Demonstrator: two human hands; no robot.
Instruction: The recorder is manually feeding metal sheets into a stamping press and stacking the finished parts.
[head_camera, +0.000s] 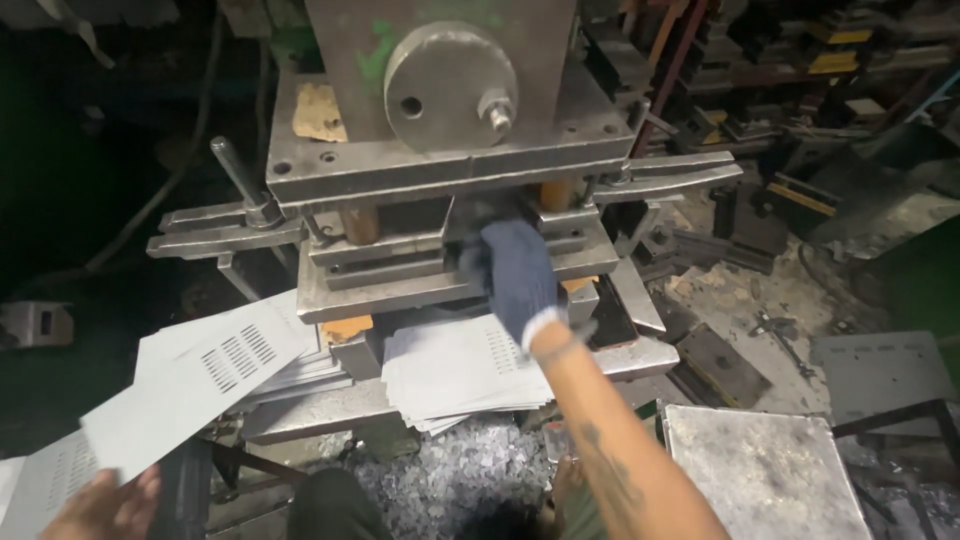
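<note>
My right hand (518, 275), in a dark blue glove, reaches into the gap of the metal press die (400, 265) and touches something dark there that I cannot make out. My bare left hand (105, 505) at the lower left grips the near end of a thin grey sheet (195, 385) punched with rows of slots, tilted up over the left side. A stack of similar punched sheets (450, 370) lies on the press bed just below my right forearm.
The press ram with a round disc (450, 85) hangs above the die. Long clamp bars (225, 235) stick out at both sides. Metal chips (455, 475) pile below the bed. A steel plate (760, 465) sits at the lower right, with scattered tooling (740, 230) beyond.
</note>
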